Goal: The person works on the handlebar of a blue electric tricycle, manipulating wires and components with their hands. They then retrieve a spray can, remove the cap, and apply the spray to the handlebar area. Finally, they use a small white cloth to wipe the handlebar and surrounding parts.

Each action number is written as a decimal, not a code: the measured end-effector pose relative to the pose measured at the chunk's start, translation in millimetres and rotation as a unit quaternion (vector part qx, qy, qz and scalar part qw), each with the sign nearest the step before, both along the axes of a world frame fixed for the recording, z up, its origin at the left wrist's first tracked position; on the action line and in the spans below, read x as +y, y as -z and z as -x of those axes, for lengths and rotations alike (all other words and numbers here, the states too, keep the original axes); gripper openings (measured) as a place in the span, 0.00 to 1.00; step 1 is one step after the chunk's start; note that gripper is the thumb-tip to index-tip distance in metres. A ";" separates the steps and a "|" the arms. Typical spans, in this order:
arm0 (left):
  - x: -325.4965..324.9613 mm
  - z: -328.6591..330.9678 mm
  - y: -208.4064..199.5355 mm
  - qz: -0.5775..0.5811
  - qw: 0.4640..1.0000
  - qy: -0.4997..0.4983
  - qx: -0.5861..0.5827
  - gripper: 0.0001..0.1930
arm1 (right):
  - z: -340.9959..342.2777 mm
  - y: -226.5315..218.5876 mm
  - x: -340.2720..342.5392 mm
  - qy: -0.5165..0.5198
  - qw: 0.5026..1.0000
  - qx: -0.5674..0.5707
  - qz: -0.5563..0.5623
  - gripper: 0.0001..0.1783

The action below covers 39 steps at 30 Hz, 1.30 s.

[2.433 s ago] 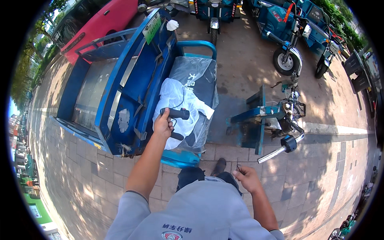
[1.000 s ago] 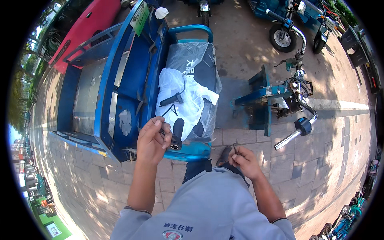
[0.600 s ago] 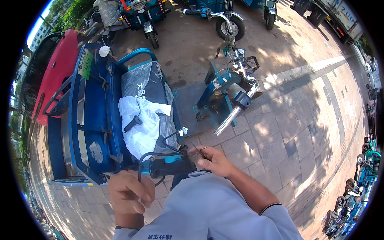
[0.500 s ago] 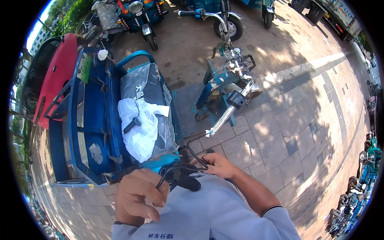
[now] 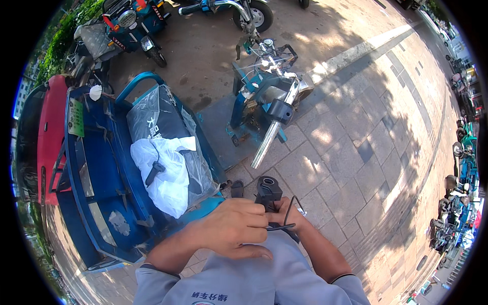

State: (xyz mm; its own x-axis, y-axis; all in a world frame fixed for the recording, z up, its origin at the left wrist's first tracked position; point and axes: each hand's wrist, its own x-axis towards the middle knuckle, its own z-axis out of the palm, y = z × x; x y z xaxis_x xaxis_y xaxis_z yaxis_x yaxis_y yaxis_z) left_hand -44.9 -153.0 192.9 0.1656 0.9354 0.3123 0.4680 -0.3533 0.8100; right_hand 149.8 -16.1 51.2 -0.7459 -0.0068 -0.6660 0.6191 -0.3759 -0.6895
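A black throttle grip (image 5: pixel 268 189) stands roughly upright in front of my body, its round opening turned up. My right hand (image 5: pixel 290 213) is closed round its lower part. From the left, my left hand (image 5: pixel 235 226) presses its curled fingers against the grip, with the thumb held lower and apart; its fingertips are partly hidden. A thin black cable (image 5: pixel 293 203) loops beside the right hand. Just beyond the grip, the bare chrome handlebar tube (image 5: pixel 265 146) points towards me, with a black cylindrical fitting (image 5: pixel 280 112) higher up on it.
A blue three-wheeled cargo vehicle (image 5: pixel 114 173) stands on the left. On its plastic-wrapped seat (image 5: pixel 170 119) lie a white bag (image 5: pixel 168 188) and another black grip (image 5: pixel 154 173). A red car (image 5: pixel 53 127) is behind it. More three-wheelers (image 5: pixel 134 30) stand farther off. Paving (image 5: pixel 351 152) spreads right.
The grip and cable have moved right and turned opening-up. My left hand has come across to meet my right hand. The view has shifted, so the vehicle appears farther left.
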 end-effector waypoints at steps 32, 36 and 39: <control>-81.7 -1.5 146.1 0.149 0.873 -0.366 -0.287 0.19 | 75.7 -44.8 -101.9 0.309 0.918 0.007 -0.247 0.19; -84.3 -15.4 132.7 0.246 0.805 -0.261 -0.472 0.20 | 75.8 -42.5 -96.1 0.288 0.922 0.001 -0.257 0.20; -83.6 -24.9 141.6 0.197 0.833 -0.281 -0.434 0.22 | 74.7 -38.6 -96.8 0.301 0.941 -0.005 -0.156 0.21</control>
